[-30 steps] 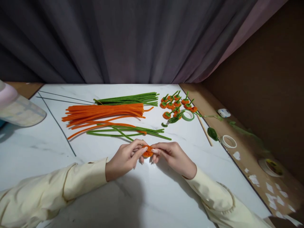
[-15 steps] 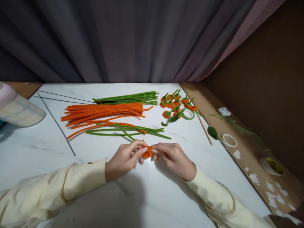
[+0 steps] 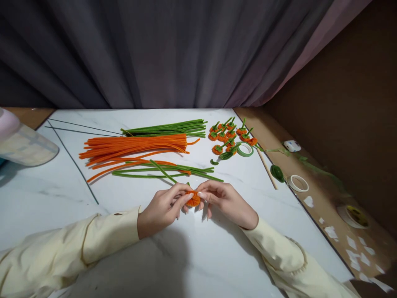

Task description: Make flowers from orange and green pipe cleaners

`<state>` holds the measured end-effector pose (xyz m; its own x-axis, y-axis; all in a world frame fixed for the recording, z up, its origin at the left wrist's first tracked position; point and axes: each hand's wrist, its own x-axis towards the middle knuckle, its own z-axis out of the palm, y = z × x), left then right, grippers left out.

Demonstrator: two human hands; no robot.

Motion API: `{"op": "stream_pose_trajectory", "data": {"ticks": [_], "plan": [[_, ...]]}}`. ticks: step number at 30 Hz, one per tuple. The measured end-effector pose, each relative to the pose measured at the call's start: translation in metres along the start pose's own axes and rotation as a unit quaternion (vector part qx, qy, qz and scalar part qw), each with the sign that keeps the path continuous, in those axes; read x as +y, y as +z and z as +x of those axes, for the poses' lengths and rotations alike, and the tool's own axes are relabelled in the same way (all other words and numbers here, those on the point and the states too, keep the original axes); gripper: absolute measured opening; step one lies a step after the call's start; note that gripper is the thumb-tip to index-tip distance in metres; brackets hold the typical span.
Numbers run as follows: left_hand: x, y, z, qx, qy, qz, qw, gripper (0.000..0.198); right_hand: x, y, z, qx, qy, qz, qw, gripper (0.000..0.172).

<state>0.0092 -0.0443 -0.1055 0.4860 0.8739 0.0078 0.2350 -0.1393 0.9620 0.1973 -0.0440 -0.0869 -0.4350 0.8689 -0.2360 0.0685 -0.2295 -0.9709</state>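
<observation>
Between my two hands is a small orange pipe-cleaner pumpkin [image 3: 194,200], held just above the white marbled tabletop. My left hand [image 3: 166,207] pinches its left side with thumb and fingers. My right hand [image 3: 225,202] grips its right side, thumb on the front edge. Part of the pumpkin is hidden by the fingertips. A green pipe cleaner [image 3: 163,171] slants down towards my left fingers; whether it joins the pumpkin I cannot tell. Just beyond my hands lie loose green pipe cleaners [image 3: 198,170] and a thick bundle of orange pipe cleaners [image 3: 136,145].
Behind the orange ones lies a green pipe-cleaner bundle [image 3: 167,127]. Several finished small pumpkins [image 3: 222,136] with green stems cluster at the back right beside a green tape roll [image 3: 245,149]. A white tape roll [image 3: 298,183] lies further right. A translucent container [image 3: 27,142] stands at left.
My right hand has shifted slightly, its thumb now lying further over the pumpkin's edge and its fingers rearranged. My left hand keeps nearly the same hold.
</observation>
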Motion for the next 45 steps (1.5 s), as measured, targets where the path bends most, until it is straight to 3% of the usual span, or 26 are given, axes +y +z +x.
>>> {"op": "stream_pose_trajectory", "data": {"ticks": [3,9,16,22,24,26,30,33,39,42,45], "plan": [[-0.001,0.0,-0.001,0.01,0.005,0.0,1.0,0.018,-0.004,-0.005,-0.001,-0.016,-0.001,-0.025,1.0,0.036],[0.001,-0.001,-0.001,-0.003,0.006,-0.004,1.0,0.019,-0.005,-0.01,-0.005,0.007,-0.13,-0.21,0.969,0.032],[0.001,0.0,0.0,-0.019,0.013,-0.015,1.0,0.019,0.002,-0.006,-0.002,0.001,-0.056,-0.112,0.992,0.035],[0.001,-0.001,0.0,-0.007,-0.003,-0.03,1.0,0.02,-0.002,-0.004,-0.002,0.014,-0.03,-0.053,0.998,0.035],[0.0,-0.001,0.001,0.013,-0.014,-0.052,0.998,0.022,-0.003,-0.002,-0.002,0.032,-0.045,-0.081,0.995,0.035],[0.0,-0.001,0.002,0.032,-0.021,-0.07,0.997,0.025,-0.002,0.001,-0.003,0.07,-0.1,-0.156,0.98,0.034],[0.0,-0.002,0.003,0.038,-0.035,-0.081,0.995,0.029,0.007,0.008,-0.004,0.133,-0.255,-0.285,0.914,0.022],[0.001,-0.002,0.002,0.013,-0.049,-0.1,0.994,0.033,0.013,0.008,-0.004,0.145,-0.301,-0.321,0.886,0.023],[-0.001,-0.002,0.003,0.005,-0.068,-0.13,0.989,0.034,0.016,0.006,-0.003,0.138,-0.327,-0.361,0.862,0.042],[0.0,-0.001,0.003,-0.005,-0.074,-0.124,0.989,0.034,0.016,0.007,-0.003,0.124,-0.347,-0.347,0.862,0.04],[0.007,-0.006,0.004,0.011,-0.049,-0.073,0.996,0.03,0.012,0.008,-0.004,0.134,-0.33,-0.309,0.882,0.033]]}}
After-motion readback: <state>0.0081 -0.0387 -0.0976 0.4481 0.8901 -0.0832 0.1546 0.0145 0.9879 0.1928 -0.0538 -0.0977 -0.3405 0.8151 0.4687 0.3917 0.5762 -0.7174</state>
